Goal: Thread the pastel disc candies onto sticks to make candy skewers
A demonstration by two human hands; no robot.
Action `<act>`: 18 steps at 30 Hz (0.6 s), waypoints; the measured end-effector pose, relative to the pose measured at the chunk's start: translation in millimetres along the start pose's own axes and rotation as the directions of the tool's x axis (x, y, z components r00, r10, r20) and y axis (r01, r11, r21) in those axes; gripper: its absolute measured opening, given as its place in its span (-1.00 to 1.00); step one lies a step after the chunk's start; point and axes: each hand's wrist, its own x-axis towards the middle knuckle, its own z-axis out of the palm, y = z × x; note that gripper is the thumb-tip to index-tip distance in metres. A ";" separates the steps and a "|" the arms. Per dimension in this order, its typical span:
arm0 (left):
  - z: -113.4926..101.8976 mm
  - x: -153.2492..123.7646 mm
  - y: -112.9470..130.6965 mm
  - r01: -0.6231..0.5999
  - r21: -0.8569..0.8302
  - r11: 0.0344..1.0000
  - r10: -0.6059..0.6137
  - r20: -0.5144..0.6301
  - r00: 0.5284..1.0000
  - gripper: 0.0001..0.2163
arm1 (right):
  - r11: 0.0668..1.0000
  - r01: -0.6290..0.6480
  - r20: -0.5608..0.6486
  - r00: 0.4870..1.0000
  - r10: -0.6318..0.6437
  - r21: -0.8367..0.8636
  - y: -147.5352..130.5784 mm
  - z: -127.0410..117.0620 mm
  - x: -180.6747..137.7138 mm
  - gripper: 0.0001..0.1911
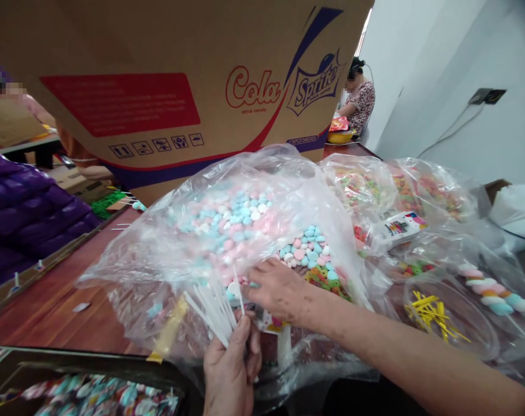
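My left hand point(232, 361) is closed round a fan of thin white sticks point(210, 309), one of them standing apart and upright between thumb and finger. Just beyond, my right hand point(276, 292) reaches over the mouth of a large clear plastic bag point(145, 245), its fingers curled by that upright stick. A bit of blue candy shows between those fingers, though most of the grip is hidden. Pink, blue and white candies point(308, 248) fill the bag, and green and orange gummy candies point(325, 280) lie beside my right wrist.
A big cardboard box point(150, 52) stands behind the bag. Right of it are more bags of gummies point(362, 188), yellow twist ties point(433, 315) in a round clear container and finished candy skewers point(494, 289). Candy skewers point(102, 396) fill a box at lower left. Other people sit farther back.
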 end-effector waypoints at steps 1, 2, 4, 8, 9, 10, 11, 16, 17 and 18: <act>-0.5 1.6 -2.1 0.002 0.002 1.000 -0.002 -0.007 1.000 -0.70 | 0.998 0.062 0.015 0.998 -0.061 -0.034 -1.4 4.6 5.1 -0.82; -0.5 3.4 -4.0 0.008 0.006 1.000 -0.008 -0.009 1.000 -0.70 | 0.993 0.109 0.030 0.994 -0.107 -0.055 -1.4 8.4 7.9 -0.82; -0.2 6.8 -6.8 0.024 0.021 0.999 -0.024 -0.011 1.000 -0.68 | 0.986 0.147 0.053 0.988 -0.143 -0.083 2.7 12.6 7.0 -0.81; -1.2 10.8 -9.1 0.045 0.035 0.998 -0.046 0.007 0.999 -0.66 | 0.987 0.050 0.060 0.997 -0.041 -0.154 20.9 6.6 -11.1 -0.72; -1.8 11.0 -9.5 0.048 0.036 0.998 -0.048 0.014 0.999 -0.65 | 0.986 0.024 0.064 0.998 -0.013 -0.167 26.3 3.4 -16.5 -0.72; -2.5 10.8 -9.9 0.049 0.040 0.998 -0.050 0.022 0.999 -0.65 | 0.984 0.002 0.069 0.998 0.010 -0.178 31.7 0.3 -21.7 -0.73; -3.0 10.6 -10.3 0.047 0.044 0.998 -0.048 0.028 0.998 -0.66 | 0.983 -0.018 0.072 0.997 0.032 -0.183 37.1 -2.5 -26.6 -0.75; -3.4 9.3 -10.8 0.048 0.068 0.997 -0.052 0.048 0.998 -0.72 | 0.981 -0.098 0.051 0.993 0.108 -0.168 57.6 -6.8 -47.4 -0.75; -3.1 9.3 -10.5 0.050 0.072 0.996 -0.053 0.051 0.997 -0.72 | 0.980 -0.117 0.047 0.991 0.126 -0.162 60.0 -6.1 -51.1 -0.73; -2.9 9.5 -10.0 0.048 0.075 0.996 -0.053 0.056 0.997 -0.72 | 0.977 -0.141 0.044 0.988 0.150 -0.159 61.9 -5.4 -54.7 -0.71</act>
